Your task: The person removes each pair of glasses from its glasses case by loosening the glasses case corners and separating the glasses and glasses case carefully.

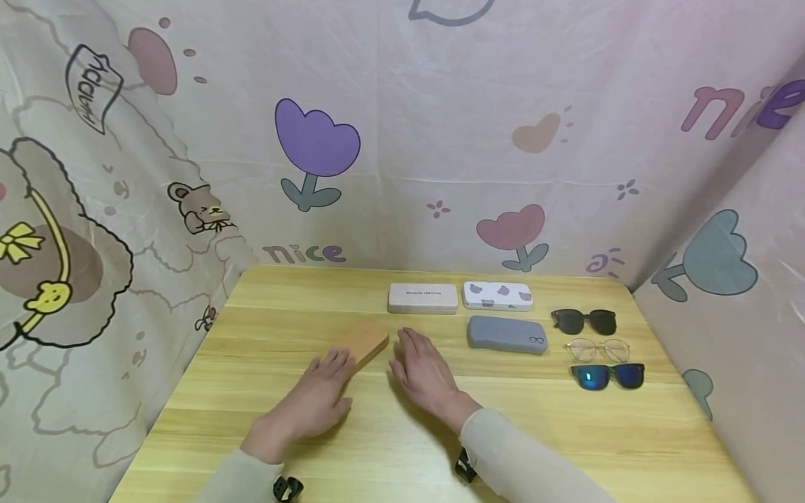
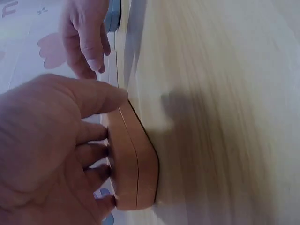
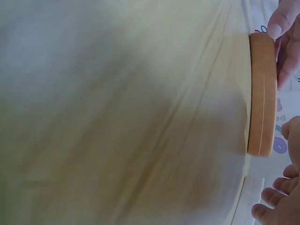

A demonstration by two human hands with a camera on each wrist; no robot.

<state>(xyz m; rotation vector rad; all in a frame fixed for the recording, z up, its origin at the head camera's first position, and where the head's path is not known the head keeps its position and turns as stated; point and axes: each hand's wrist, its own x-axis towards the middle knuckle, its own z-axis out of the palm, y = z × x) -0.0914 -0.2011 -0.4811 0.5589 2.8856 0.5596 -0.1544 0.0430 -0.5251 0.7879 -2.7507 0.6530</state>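
An orange-tan glasses case [image 1: 370,339] lies shut and slanted on the wooden table, left of centre. The fingertips of my left hand [image 1: 317,398] rest on its near end, with the thumb apart from it in the head view. In the left wrist view the seam of the case [image 2: 136,159] runs along its side below those fingers. My right hand [image 1: 424,370] is held just to the right of the case, fingers extended and holding nothing. Seen from the right wrist, the same case [image 3: 263,103] stands between the two hands.
Behind are a pale lettered case [image 1: 423,299] and a white patterned case [image 1: 497,295], with a grey-blue case [image 1: 506,334] in front. To the right lie black sunglasses [image 1: 585,322], thin-rimmed eyeglasses [image 1: 599,350] and blue-lensed sunglasses [image 1: 608,376]. A printed curtain [image 1: 409,140] surrounds the table.
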